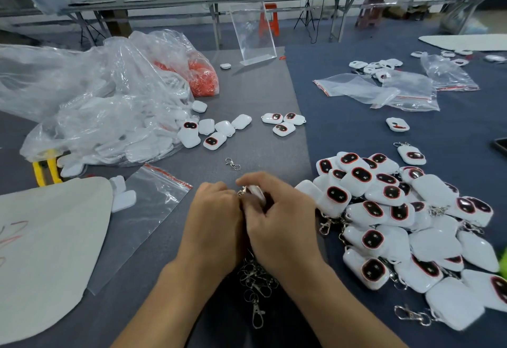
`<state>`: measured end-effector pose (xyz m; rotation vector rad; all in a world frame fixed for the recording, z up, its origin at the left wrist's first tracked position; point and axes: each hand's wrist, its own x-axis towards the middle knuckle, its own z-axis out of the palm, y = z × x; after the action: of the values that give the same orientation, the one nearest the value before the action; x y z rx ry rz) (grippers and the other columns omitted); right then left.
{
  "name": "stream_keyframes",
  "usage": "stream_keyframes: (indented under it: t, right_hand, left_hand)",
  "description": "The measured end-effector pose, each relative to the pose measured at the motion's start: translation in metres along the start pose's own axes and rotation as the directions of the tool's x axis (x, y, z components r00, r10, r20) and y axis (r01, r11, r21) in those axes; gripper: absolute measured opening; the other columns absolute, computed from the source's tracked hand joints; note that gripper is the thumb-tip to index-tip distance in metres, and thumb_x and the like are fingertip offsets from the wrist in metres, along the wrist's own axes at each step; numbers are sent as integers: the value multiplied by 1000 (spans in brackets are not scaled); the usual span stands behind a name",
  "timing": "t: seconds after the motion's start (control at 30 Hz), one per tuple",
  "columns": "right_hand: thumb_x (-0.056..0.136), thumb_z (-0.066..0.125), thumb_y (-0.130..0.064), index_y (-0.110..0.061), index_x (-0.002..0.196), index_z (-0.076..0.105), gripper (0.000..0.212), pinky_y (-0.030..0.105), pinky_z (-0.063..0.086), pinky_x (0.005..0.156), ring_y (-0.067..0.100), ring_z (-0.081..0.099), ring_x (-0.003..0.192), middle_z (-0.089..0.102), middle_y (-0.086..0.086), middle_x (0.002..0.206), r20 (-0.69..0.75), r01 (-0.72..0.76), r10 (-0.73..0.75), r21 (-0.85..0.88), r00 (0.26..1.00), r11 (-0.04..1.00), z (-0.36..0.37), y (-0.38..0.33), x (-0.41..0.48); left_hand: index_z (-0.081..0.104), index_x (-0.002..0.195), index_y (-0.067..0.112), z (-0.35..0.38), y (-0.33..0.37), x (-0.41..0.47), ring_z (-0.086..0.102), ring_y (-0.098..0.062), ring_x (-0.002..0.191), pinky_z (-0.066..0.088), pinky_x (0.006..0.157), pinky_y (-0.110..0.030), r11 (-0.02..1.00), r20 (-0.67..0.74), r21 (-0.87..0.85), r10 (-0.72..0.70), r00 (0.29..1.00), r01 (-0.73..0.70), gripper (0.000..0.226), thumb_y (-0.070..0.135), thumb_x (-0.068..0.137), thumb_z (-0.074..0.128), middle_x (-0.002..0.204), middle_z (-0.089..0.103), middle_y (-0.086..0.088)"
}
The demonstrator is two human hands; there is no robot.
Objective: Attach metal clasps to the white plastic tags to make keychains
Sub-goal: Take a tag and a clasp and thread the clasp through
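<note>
Both hands meet at the table's middle front. My right hand [277, 218] grips a white plastic tag [256, 192], mostly hidden by its fingers. My left hand [212, 221] pinches a small metal clasp [242, 191] against the tag's near corner. A heap of loose metal clasps [256, 282] lies under my wrists. One single clasp [233, 163] sits just beyond my hands. To the right lies a large pile of white tags with clasps attached [406, 227]. Loose white tags [216, 131] spill from a clear bag at the left.
A big clear plastic bag [90, 101] of white tags and an orange-filled bag [201, 76] occupy the left. Empty zip bags [142, 218] lie at the near left, more zip bags [384, 90] at the far right. An acrylic stand [252, 32] is at the back, yellow-handled pliers [45, 166] at the left.
</note>
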<state>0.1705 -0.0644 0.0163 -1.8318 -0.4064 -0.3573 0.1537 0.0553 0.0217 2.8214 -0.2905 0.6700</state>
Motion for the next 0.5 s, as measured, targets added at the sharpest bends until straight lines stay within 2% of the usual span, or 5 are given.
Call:
stream_keyframes:
  t: [0.17,0.3,0.37,0.43,0.5]
  right_hand:
    - [89,62,5,-17,83,76,27,20,42,41,11,53,47,66,7,63,-11,-391,448,472,894,791,-9,2,23]
    - [93,53,6,-4,82,72,25,20,30,33,17,43,40,64,15,62,261,-604,643,692,720,395,-19,10,33]
    - [94,51,5,-2,85,71,23,20,30,32,17,41,39,64,13,59,316,-630,647,703,694,332,-19,12,32]
    - [92,53,6,-3,85,71,22,21,32,33,16,44,38,64,12,60,266,-609,652,696,710,380,-16,13,31]
    - [88,61,4,-15,80,75,24,23,41,40,15,53,43,68,7,64,78,-516,576,554,814,653,-13,12,25]
  left_hand:
    - [73,68,19,5,2,-5,49,-18,61,32,61,-33,952,-87,-192,-257,963,237,17,30,79,66,55,57,4]
    - [83,86,28,-3,16,4,70,-9,76,55,74,-29,396,199,-841,-409,891,369,14,19,83,71,74,77,1]
    - [83,86,18,-4,15,6,74,-19,85,57,84,-36,298,232,-886,-376,897,355,14,14,84,69,77,78,-7]
    - [81,76,16,-1,12,3,68,-17,72,54,74,-38,535,148,-763,-400,904,362,15,23,81,69,65,72,-6]
    - [72,61,12,5,6,0,50,-18,59,40,63,-37,908,-31,-329,-287,958,261,23,27,77,66,53,59,-2]
